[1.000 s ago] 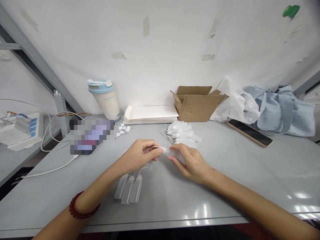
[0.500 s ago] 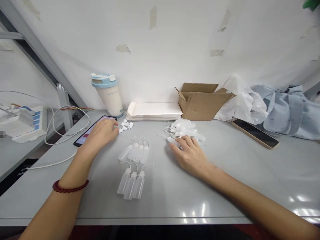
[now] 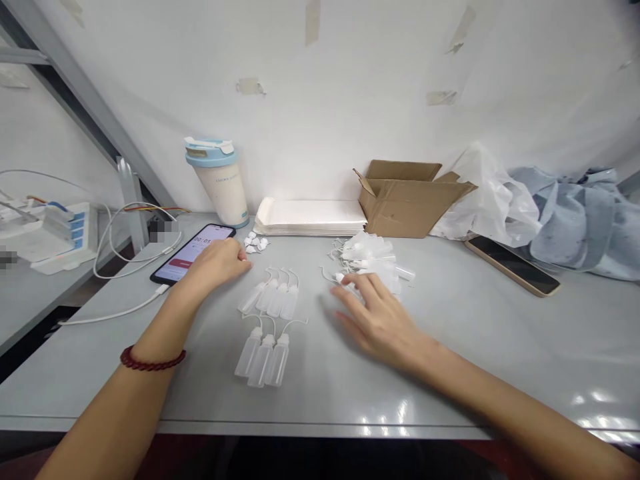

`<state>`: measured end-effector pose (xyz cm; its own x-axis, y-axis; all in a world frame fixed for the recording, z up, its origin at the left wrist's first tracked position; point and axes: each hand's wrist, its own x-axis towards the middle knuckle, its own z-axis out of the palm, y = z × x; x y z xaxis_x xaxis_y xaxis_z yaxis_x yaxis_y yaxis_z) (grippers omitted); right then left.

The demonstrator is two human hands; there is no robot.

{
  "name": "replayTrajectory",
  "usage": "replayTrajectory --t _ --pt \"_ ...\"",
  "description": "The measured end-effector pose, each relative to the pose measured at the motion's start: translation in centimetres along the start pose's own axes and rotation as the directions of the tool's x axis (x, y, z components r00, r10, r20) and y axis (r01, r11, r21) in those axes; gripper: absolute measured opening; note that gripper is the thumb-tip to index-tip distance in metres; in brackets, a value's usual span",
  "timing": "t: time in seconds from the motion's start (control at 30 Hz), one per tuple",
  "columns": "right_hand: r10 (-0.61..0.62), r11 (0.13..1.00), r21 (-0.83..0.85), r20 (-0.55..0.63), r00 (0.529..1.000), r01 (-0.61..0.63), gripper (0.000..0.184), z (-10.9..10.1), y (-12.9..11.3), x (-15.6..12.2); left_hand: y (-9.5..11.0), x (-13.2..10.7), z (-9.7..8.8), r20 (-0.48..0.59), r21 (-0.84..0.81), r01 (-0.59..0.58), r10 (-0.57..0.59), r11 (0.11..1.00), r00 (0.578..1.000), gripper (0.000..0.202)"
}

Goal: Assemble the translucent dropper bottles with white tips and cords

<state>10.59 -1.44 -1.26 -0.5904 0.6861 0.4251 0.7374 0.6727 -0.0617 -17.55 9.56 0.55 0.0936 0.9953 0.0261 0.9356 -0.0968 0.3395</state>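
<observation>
My left hand (image 3: 223, 262) is beside a small pile of white caps (image 3: 256, 243), its fingers pinched together. A bit of white, which looks like one small white cap (image 3: 244, 261), shows at the fingertips. My right hand (image 3: 377, 317) is over the near side of a heap of clear squeeze bottles (image 3: 367, 248). Its thumb and fingers are apart, with the fingertips at a bottle with a thin curved tube (image 3: 341, 278). Between my hands, several similar bottles lie in two rows, a far row (image 3: 275, 298) and a near row (image 3: 263, 360), tubes pointing away.
Under my left wrist lies a lit phone (image 3: 187, 253) with a cable. Along the wall stand a tumbler (image 3: 225, 190), a stack of white envelopes (image 3: 313, 219), an open cardboard box (image 3: 410, 207) and a plastic bag (image 3: 490, 200). Another phone (image 3: 513, 267) lies at right.
My left hand has shifted slightly right, its fingertips closing at a cap below the pile. My right thumb and fingers have spread apart by the bottle. The view has tilted slightly.
</observation>
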Motion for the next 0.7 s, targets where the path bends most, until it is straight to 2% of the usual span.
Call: replayTrajectory --t 0.07,0.13,0.27,0.5,0.6,0.7 --pt "-0.107 0.977 0.193 0.091 0.990 0.088 0.032 -0.3 -1.4 -0.3 0.3 -0.1 0.0 0.018 0.030 -0.014 0.013 0.999 1.000 0.011" --pt "-0.220 0.933 0.323 0.167 0.961 0.157 0.039 -0.2 -2.8 -0.7 0.8 -0.3 -0.1 0.027 0.059 -0.028 0.027 0.998 0.999 0.011" --pt "-0.354 0.890 0.370 0.197 0.914 0.264 0.045 1.0 -4.8 -1.1 1.9 -0.6 0.0 0.028 0.074 -0.045 0.043 0.996 0.999 0.012" --pt "-0.331 0.909 0.337 0.228 0.916 0.244 0.049 1.5 -5.2 -0.4 3.4 -1.0 0.4 -0.001 0.014 -0.072 0.072 0.997 0.997 0.013" --pt "-0.316 0.918 0.318 0.222 0.922 0.238 0.045 1.5 -5.2 -0.3 4.4 -1.5 0.5 0.003 -0.130 -0.110 0.111 0.985 0.994 0.017" --pt "-0.309 0.931 0.267 0.219 0.926 0.248 0.043 1.6 -5.1 -0.3 5.5 -2.3 0.8 0.040 -0.318 -0.140 0.161 0.938 0.986 0.020"
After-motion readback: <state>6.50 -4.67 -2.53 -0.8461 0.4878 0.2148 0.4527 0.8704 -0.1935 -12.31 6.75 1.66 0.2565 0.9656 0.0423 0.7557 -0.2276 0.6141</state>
